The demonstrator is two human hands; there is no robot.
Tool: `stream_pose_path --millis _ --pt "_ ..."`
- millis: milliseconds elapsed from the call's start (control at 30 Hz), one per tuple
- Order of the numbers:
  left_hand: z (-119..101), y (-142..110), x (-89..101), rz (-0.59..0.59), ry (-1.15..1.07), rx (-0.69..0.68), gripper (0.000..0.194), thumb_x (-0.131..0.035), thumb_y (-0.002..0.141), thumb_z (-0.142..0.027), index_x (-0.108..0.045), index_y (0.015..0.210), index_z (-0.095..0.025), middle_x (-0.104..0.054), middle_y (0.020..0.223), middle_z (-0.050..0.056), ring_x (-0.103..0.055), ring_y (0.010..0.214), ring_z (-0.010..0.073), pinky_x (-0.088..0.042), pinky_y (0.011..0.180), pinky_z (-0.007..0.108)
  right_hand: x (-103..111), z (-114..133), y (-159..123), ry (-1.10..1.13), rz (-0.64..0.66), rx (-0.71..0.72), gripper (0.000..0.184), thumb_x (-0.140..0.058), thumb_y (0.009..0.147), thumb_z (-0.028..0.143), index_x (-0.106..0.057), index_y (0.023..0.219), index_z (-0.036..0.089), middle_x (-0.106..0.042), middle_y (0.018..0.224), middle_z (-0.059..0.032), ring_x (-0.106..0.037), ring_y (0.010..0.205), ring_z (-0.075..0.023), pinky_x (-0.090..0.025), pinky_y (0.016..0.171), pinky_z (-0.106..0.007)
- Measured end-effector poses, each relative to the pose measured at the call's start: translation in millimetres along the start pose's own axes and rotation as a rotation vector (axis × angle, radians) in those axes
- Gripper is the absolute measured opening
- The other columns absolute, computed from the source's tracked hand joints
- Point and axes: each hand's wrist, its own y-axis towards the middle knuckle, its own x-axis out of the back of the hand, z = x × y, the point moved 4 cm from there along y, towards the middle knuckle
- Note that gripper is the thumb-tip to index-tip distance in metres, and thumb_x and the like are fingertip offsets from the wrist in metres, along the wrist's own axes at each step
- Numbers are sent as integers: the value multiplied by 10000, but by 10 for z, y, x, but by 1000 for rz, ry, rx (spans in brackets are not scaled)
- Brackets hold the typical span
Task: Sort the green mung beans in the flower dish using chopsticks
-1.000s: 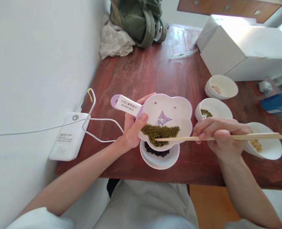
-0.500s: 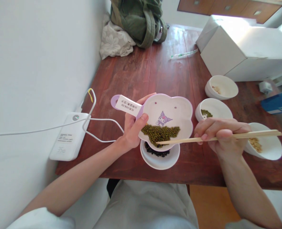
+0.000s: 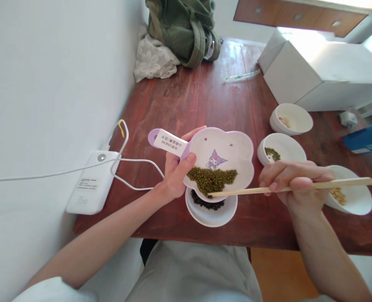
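My left hand (image 3: 176,172) grips a flower-shaped white bowl (image 3: 236,151) with a lilac handle, thumb over its rim. A paper label (image 3: 171,142) is stuck on the handle. Green mung beans (image 3: 213,179) lie along the bowl's near side, below a printed cartoon figure. In my right hand (image 3: 296,182) is a pair of chopsticks (image 3: 245,191), closed around them, their tips at the near edge of the beans. Partly under the flower bowl stands a round white bowl (image 3: 211,219) of black beans (image 3: 205,202).
To the right stand three white bowls: one with pale bits (image 3: 299,117), one with some mung beans (image 3: 289,144), one with yellowish pieces (image 3: 359,197). A power bank (image 3: 90,188) with a white cable lies left by the wall. Behind are a green bag (image 3: 182,29) and a white box (image 3: 324,71).
The chopstick tips have shifted very slightly right along the near edge of the beans. The whole view has moved a little; both hands keep their holds.
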Motion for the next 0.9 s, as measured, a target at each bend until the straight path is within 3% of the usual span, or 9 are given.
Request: stream_pose_path --millis 200,367,900 --pt "-36 -2 4 -7 19 17 633 -726 987 -516 -657 1553 -241 -820 1234 107 -732 1264 332 -585 1118 470 12 3 -19 -21 41 1 442 -756 1044 520 -815 747 198 -745 627 -70 -695 534 -206 -491 435 -322" --pt "-56 4 -16 8 15 12 651 -713 993 -512 -638 1574 -228 -816 1262 115 -739 1236 330 -611 1053 453 -16 7 2 -29 78 -1 433 -747 1057 477 -806 747 180 -763 663 -75 -700 544 -197 -495 438 -312" --pt "-38 -10 13 -3 19 4 653 -709 982 -505 -648 1566 -220 -816 1270 124 -727 1269 344 -595 1086 476 14 91 8 -95 29 14 450 -749 1053 478 -795 706 196 -738 608 -69 -687 533 -212 -515 464 -346"
